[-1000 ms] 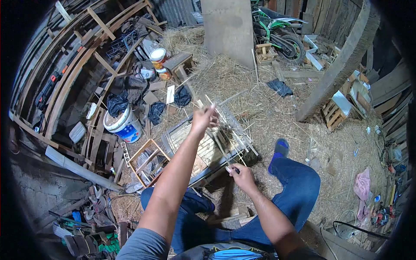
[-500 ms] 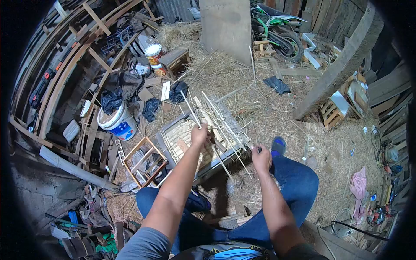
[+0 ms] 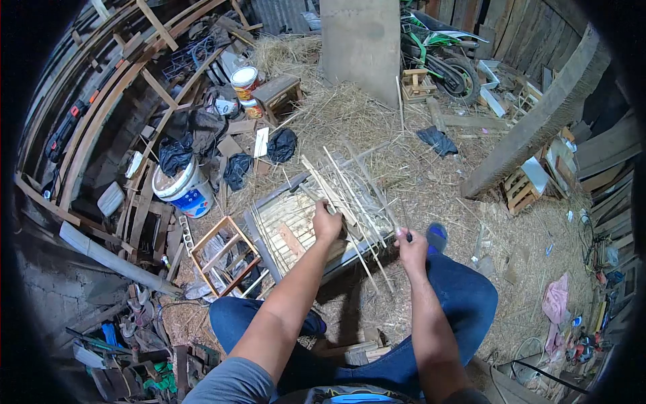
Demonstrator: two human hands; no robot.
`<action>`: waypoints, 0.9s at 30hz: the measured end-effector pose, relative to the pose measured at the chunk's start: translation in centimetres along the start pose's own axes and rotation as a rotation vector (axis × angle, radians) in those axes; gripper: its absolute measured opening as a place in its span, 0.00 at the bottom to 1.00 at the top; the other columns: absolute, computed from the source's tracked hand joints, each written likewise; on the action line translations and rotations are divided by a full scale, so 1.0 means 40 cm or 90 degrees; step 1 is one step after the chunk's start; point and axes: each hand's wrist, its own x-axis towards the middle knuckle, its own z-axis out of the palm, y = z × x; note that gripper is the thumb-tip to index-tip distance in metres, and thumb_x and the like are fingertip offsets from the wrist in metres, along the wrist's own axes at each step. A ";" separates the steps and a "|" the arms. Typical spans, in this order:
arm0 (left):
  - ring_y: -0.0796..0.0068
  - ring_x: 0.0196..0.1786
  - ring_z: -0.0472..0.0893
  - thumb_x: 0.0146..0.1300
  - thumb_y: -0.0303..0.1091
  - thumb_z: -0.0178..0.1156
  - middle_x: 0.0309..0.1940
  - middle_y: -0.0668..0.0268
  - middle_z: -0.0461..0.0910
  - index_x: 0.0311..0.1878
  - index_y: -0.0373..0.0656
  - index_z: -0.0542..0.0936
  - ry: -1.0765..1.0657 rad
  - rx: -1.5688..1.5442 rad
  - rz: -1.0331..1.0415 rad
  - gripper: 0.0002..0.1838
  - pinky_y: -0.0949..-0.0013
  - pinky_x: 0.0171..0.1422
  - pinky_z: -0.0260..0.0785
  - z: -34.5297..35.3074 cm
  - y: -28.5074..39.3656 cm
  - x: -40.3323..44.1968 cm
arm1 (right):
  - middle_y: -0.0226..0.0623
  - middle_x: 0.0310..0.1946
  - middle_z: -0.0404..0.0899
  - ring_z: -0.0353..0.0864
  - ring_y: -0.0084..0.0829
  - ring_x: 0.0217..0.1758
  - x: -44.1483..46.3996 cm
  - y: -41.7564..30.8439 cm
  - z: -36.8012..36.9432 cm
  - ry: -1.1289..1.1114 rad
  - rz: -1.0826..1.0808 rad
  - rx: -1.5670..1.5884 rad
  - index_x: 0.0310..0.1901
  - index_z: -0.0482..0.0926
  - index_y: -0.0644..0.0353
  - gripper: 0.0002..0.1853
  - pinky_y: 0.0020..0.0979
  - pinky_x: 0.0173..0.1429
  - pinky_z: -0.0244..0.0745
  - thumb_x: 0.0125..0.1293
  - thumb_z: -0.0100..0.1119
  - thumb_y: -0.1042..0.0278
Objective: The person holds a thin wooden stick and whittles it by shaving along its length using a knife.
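Observation:
My left hand [image 3: 328, 222] is closed over the low slatted wooden table, with a pale wooden stick [image 3: 308, 191] running into its fingers; part of the grip is hidden. To its right my right hand [image 3: 412, 245] wraps around the dark handle of a thin, upright tool that looks like a knife [image 3: 405, 217]. Between and beyond the hands, several thin wooden sticks [image 3: 342, 176] lie loosely across the slatted table [image 3: 272, 227], some jutting past its near edge. A short flat wood piece [image 3: 291, 240] rests on the slats left of the left hand.
An open wooden frame [image 3: 224, 256] stands left of the table, near a white bucket [image 3: 183, 190] topped with a black bag. A slanted wooden post [image 3: 531, 114] rises at right. Straw covers the floor, and a green motorbike [image 3: 444, 60] is at the back.
My left hand has moved slightly right and lower over the stick pile. The long stick that stood out beyond it now shows only a short end. My right hand still grips the dark handle.

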 end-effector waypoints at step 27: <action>0.79 0.38 0.84 0.82 0.50 0.48 0.42 0.64 0.85 0.70 0.42 0.74 -0.294 -0.548 0.039 0.25 0.74 0.41 0.77 -0.156 0.144 -0.069 | 0.26 0.26 0.76 0.62 0.13 0.16 -0.122 -0.193 -0.031 -0.252 0.257 0.469 0.49 0.81 0.63 0.20 0.20 0.21 0.60 0.78 0.58 0.50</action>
